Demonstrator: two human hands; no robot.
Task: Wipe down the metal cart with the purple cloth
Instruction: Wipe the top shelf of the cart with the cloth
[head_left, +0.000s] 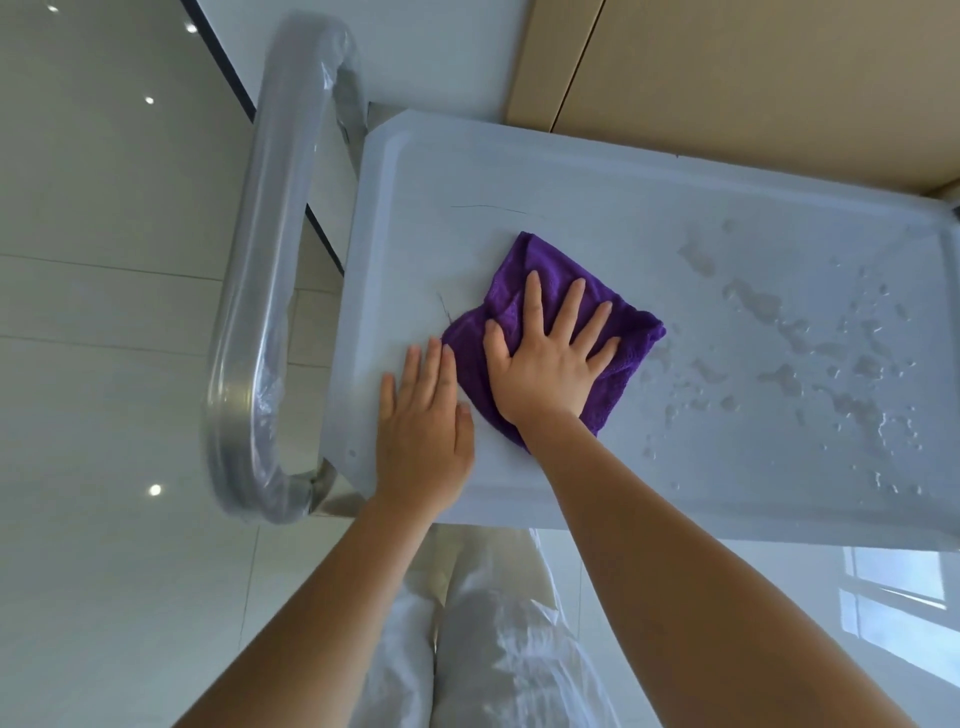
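Right hand (545, 358) flat, fingers spread, pressing the purple cloth (618, 353) onto the metal cart (597, 171), left of centre on its shallow top tray. Left hand (423, 431) lies open just beside the cloth, palm down on the tray's near edge, gripping nothing. Water droplets (810, 353) pool across the tray's right side. The plastic-wrapped handle (270, 249) curves at the cart's left end.

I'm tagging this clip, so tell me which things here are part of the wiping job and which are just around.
Part of the job:
- purple cloth, pressed flat under the right hand
- metal cart top, with water droplets on its right side
- left hand, resting flat on the cart top beside the cloth

Just around:
- plastic-wrapped cart handle
- tiled floor
- wooden panel
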